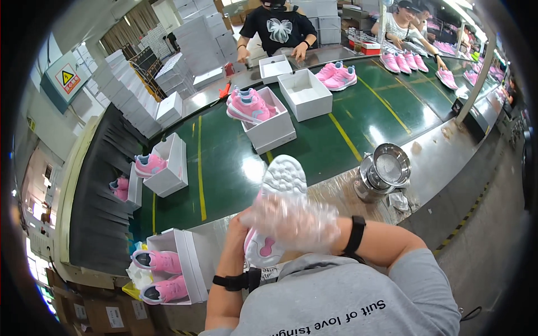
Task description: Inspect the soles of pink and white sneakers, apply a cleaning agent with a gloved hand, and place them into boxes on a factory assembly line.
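A pink sneaker (284, 174) is turned with its white, bumpy sole up in front of my chest. My left hand (242, 219) is closed on its left side, the fingers mostly hidden behind it. Across the middle of the sole lies my right hand (291, 221), covered by crinkled clear plastic. Plastic and blur hide how its fingers are bent. Further off on the green belt stands a white shoebox (270, 134) with pink sneakers (249, 106) at its top. Beside it is a white box (305, 101) without shoes in it.
Metal bowls (386, 168) stand on the near ledge to the right. At lower left, an open box (193, 269) holds pink sneakers (165, 288). Another boxed pair (150, 164) sits near the dark curtain (95, 190). Across the green belt (224, 168), a person in black (277, 31) handles a box.
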A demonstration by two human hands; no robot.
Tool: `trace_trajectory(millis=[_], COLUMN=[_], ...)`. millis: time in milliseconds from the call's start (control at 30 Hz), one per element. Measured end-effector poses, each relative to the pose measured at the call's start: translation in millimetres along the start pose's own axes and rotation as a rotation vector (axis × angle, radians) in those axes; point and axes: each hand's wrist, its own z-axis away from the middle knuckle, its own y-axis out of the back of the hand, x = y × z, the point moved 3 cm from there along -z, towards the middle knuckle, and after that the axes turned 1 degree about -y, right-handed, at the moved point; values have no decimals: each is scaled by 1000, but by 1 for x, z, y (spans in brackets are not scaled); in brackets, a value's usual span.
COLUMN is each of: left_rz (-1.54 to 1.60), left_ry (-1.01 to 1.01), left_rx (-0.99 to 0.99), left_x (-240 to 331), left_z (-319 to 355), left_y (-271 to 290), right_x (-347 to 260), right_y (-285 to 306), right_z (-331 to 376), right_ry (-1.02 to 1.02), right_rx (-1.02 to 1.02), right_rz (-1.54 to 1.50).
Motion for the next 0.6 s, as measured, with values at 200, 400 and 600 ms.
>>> trace_trajectory(millis=[200,400,600], left_rz=[-7,-32,-21], left_ry=[-30,30,31], left_rx=[-53,-130,-103], left_x=[6,20,36], left_z=[10,1,49], left_y=[5,-3,-43], right_x=[123,123,90], right_y=[31,53,12], right_z=[1,19,42], right_ry=[-641,-579,-560], right_rx=[-101,538,165], right_rz=[-33,-1038,-915])
